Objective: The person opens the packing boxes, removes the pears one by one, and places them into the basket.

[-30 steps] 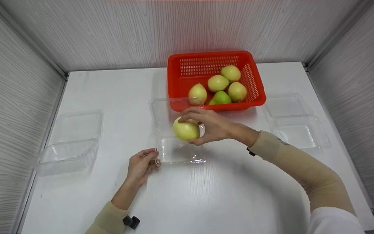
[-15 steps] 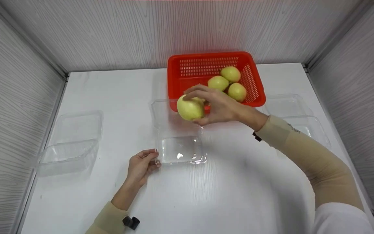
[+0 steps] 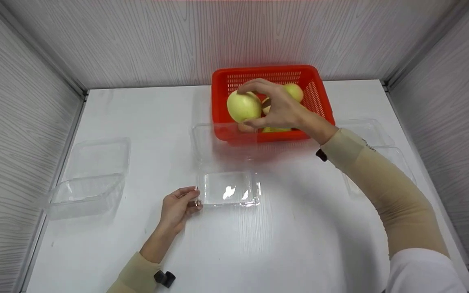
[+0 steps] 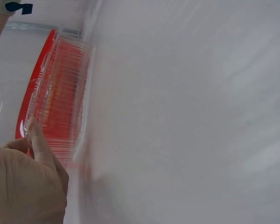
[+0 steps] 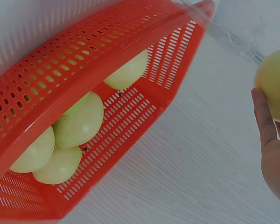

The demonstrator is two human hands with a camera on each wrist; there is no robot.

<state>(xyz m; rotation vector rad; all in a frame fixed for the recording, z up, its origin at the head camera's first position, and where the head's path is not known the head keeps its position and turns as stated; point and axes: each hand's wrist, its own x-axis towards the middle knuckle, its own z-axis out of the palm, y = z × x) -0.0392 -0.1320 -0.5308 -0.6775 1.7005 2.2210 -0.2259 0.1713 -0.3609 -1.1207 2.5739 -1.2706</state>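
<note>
My right hand (image 3: 280,106) grips a pale yellow pear (image 3: 242,107) in the air over the left part of the red basket (image 3: 324,101). In the right wrist view the same pear (image 5: 276,84) sits against the fingers at the right edge, outside the basket from that angle. Several more pears (image 5: 81,122), one of them greener, lie in the basket, partly hidden by my right hand in the head view. My left hand (image 3: 176,208) pinches the left edge of a clear plastic clamshell box (image 3: 226,185). Its lid is folded back toward the basket's front.
Another opened clamshell box (image 3: 92,191) stands on the white table (image 3: 145,110) at the left. A third opened clamshell (image 3: 364,128) lies at the right, partly behind my right forearm. Wood-grain panels (image 3: 145,44) enclose the table's back and sides.
My right hand has carried the pear up and away from over the middle clamshell to over the basket. The left hand keeps its pinch on the clamshell's edge.
</note>
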